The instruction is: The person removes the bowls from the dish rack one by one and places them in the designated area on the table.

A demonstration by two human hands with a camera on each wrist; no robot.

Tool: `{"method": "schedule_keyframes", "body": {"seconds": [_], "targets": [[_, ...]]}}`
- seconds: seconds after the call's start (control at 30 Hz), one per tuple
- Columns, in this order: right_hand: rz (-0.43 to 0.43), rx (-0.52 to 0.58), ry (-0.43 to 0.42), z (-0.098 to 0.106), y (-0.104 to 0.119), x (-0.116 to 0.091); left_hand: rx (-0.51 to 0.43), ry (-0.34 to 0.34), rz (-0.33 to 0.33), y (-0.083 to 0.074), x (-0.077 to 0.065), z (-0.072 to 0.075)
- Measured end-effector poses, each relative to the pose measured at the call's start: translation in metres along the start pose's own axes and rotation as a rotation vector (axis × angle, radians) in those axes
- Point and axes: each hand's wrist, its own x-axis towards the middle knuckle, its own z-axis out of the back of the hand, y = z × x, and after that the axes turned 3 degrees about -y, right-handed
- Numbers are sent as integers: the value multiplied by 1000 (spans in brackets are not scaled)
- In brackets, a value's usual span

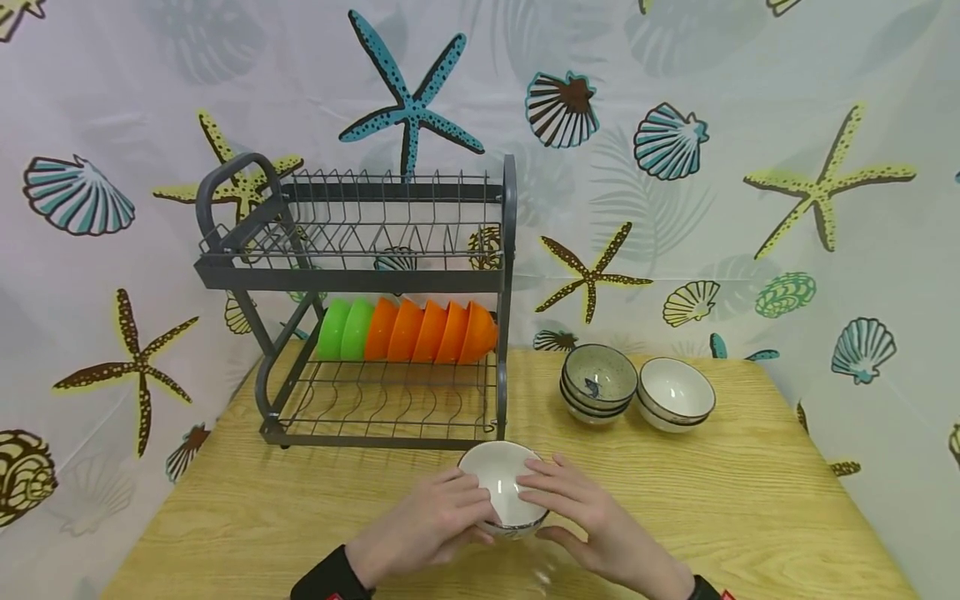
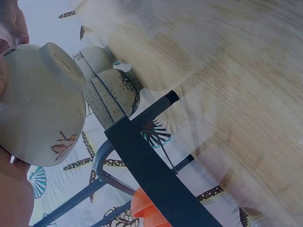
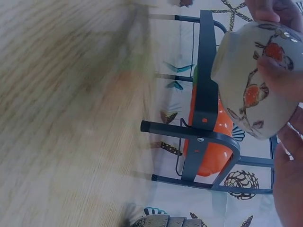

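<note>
The left hand (image 1: 442, 510) and right hand (image 1: 588, 512) grip a round white bowl (image 1: 501, 475) with painted flowers above the pale wood-grain tabletop (image 1: 720, 492), before a dark grey metal dish rack (image 1: 352, 280); a white seashell-printed sheet (image 1: 480, 50) hangs behind.

A dark 2-tier dish rack (image 1: 352, 281) stands on a wood-grained table (image 1: 750, 483), its tiers fitted with thin wire dividers. Along the back of its lower tier, 2 green bowls (image 1: 357, 332) and 5 orange bowls (image 1: 429, 333) are tipped on their sides in 1 row, the green at the left end. To the right of the rack sits a stack of speckled gray bowls (image 1: 600, 375), and just beside it a stack of 2 white bowls (image 1: 678, 387) with dark rims. Behind hangs a pale cloth (image 1: 720, 67) printed with starfish, shells and faint gray fronds.
</note>
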Motion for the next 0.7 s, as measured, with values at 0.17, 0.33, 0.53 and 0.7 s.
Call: {"method": "schedule_keyframes", "body": {"seconds": [0.17,0.33,0.53,0.7], "targets": [[81,-26,32,-4,1,-1,39,17,-42,-4,2,-3],[81,-13,59,-3,3,-5,10,24,-46,-6,3,-3],[51,-54,94,-1,5,-8,7,50,-34,-6,2,-6],[57,-82,92,0,5,-11,-38,67,3,-6,2,-10]]}}
